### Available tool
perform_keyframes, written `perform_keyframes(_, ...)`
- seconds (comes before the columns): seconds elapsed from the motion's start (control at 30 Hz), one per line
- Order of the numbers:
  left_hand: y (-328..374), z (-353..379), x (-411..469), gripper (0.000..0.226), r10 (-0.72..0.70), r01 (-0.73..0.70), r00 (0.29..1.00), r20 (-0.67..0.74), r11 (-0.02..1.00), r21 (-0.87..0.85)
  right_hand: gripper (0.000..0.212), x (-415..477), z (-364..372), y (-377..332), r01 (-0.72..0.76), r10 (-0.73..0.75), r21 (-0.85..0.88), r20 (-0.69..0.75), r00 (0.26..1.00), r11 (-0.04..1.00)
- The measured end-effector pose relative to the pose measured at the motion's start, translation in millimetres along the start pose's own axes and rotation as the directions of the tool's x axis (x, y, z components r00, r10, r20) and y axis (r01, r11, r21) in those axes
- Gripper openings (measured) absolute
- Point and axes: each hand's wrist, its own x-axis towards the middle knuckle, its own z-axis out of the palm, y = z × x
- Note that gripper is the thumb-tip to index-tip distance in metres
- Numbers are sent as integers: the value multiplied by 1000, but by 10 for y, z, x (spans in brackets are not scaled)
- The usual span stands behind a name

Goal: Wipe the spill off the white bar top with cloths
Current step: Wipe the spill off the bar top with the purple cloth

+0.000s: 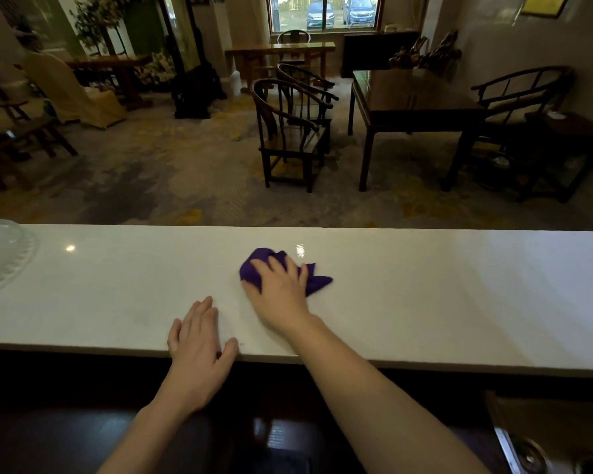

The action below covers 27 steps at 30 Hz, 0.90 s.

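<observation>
1. The right hand (281,285) lies flat on a purple cloth (317,280), fingers spread and pressing it down onto the white bar top (459,295), about midway between the near and far edges. The cloth is bunched, with corners sticking out past the hand to the right and on the far side.
2. The left hand (199,340) rests palm down on the bar top just left of and nearer than the right hand, fingers close together, thumb out along the near edge. It holds nothing.
3. No spill can be made out; only a faint dull patch shows left of the left hand, and two small light glints on the surface.
4. At the far left end of the bar top sits a clear plastic cover (0,254) with a ribbed rim, well apart from both hands.
5. Beyond the bar, across patterned carpet, stand dark wooden chairs (288,131) and a dark table (415,100) to the right.
6. At the far wall a window (324,12) shows two parked cars.
7. No writing is readable anywhere.
</observation>
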Motion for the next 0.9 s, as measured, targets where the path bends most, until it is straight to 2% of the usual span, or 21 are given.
perform_keyframes(0.2, -43, 23, 14, 87, 16, -17, 1000, 15, 1000, 15, 48, -332, 171, -266, 149, -149, 6, 15, 989, 989)
perform_keyframes(0.33, -41, 20, 13, 89, 2, -2, 1000, 12, 1000, 8, 49, -533, 129, -106, 171, -172, -30, -26, 985, 985)
perform_keyframes(0.53, -25, 8, -7, 89, 10, -10, 1000, 13, 1000, 6, 51, -697, -169, 365, -32, 16, -111, -141, 990, 993)
perform_keyframes(0.73, -39, 9, -8, 87, 1, -1, 1000, 24, 1000, 14, 51, -957, -602, 956, -237, 208, -118, -215, 954, 964)
perform_keyframes(0.9, -7, -20, -13, 87, -25, 25, 999, 46, 1000, 10, 49, -1104, -826, 1165, -274, 256, -90, -173, 951, 957)
